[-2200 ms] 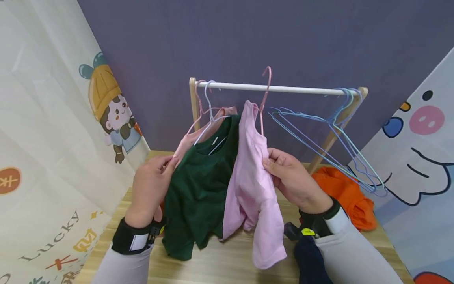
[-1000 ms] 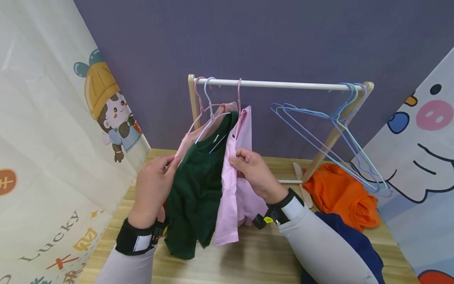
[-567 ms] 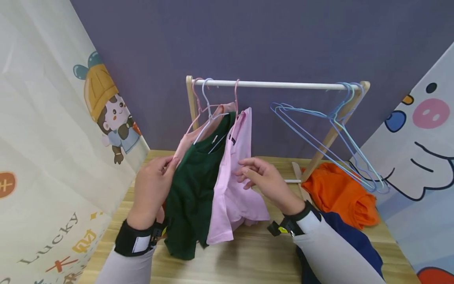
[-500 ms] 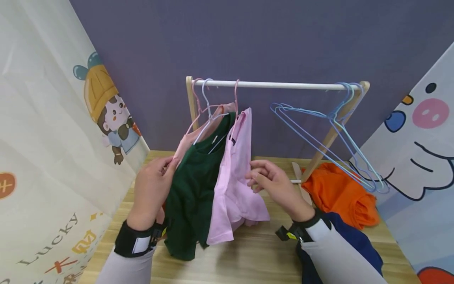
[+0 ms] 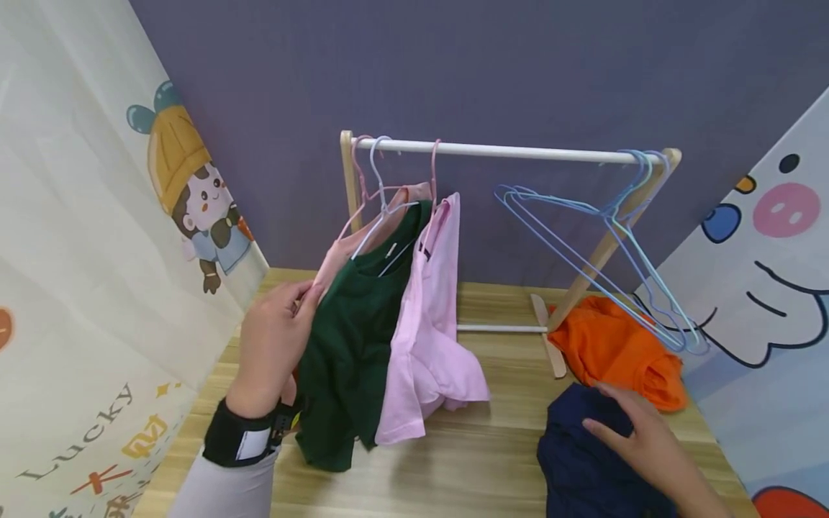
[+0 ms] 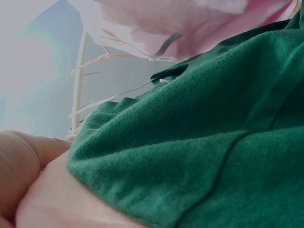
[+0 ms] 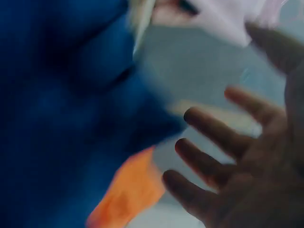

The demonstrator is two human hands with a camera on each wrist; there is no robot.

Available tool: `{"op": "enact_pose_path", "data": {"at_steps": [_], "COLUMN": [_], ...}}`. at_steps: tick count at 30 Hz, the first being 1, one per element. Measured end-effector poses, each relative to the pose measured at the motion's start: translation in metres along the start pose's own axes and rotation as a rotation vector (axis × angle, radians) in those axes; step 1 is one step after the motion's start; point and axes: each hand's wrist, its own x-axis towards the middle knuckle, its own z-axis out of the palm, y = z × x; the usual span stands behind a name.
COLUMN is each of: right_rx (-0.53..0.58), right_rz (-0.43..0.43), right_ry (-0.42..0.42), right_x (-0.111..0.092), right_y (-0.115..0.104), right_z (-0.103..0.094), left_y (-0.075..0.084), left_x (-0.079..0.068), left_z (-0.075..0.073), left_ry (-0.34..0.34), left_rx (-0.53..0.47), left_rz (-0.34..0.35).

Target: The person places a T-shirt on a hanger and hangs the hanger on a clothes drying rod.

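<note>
Head view: with left hand (image 5: pixel 273 344) pinching the peach-pink cloth garment (image 5: pixel 336 259), center the spread right hand (image 5: pixel 650 442) over the navy-blue cloth garment (image 5: pixel 575 447) before gripping.

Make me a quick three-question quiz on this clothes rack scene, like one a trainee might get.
1. Fill in: between the peach garment and the light pink garment on the rail hangs a ___ one.
2. True or false: the hangers at the rail's right end hold no clothes.
3. Which is nearest the navy garment: A, the left hand, or B, the right hand?

Key: 1. Green. 2. True. 3. B.
</note>
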Motion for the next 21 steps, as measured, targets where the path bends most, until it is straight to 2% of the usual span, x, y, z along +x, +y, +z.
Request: {"op": "enact_pose_path", "data": {"at_steps": [4,8,12,17,21], "right_rx": [-0.036,-0.081,-0.164,-0.227,-0.221], "right_rz": [0.074,0.107,0.155,0.22,0.205], "right_ry": [-0.205,-0.336,-0.392,-0.436,-0.435], "right_x": [-0.033,-0.05,-0.05,-0.046,-0.047], "right_y": [0.045,0.067,0.07,0.063,0.058], "right_z": [0.01,0.026,0.037,0.04,0.042], "left_y": [0.001,0.002,0.003,0.004,0.004], "left_x": [0.0,0.001,0.002,0.001,-0.001], "left_z": [0.001,0.001,0.0,0.0,0.001], "left_ry": [-0.001,-0.004,-0.009,-0.01,-0.006], "left_rx": [-0.001,-0.002,-0.007,-0.007,-0.011], "left_rz": [0.0,-0.006,-0.018,-0.028,-0.033]}}
